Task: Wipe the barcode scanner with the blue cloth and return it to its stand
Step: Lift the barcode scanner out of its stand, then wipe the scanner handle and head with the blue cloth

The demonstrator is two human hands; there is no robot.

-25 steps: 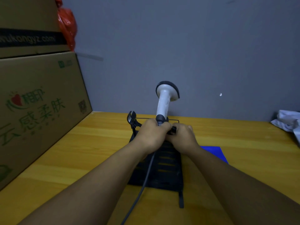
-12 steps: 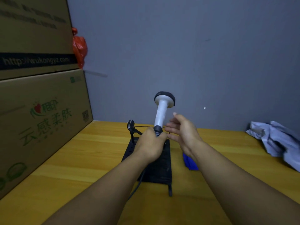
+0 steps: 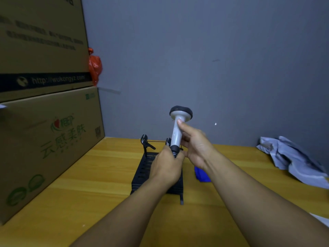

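Scanner: barcode scanner up in the air, upright, white handle, dark head on top, above the black stand
Left hand: left hand clenched round the scanner's dark lower end
Right hand: right hand wrapping the white handle, thumb up near the head
Cloth: blue cloth lying on the bench, just right of the stand, partly behind the right wrist
Far left: stacked cardboard boxes

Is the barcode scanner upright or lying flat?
Upright, slightly tilted: the barcode scanner has its head on top, with the left hand gripping its base above the stand.
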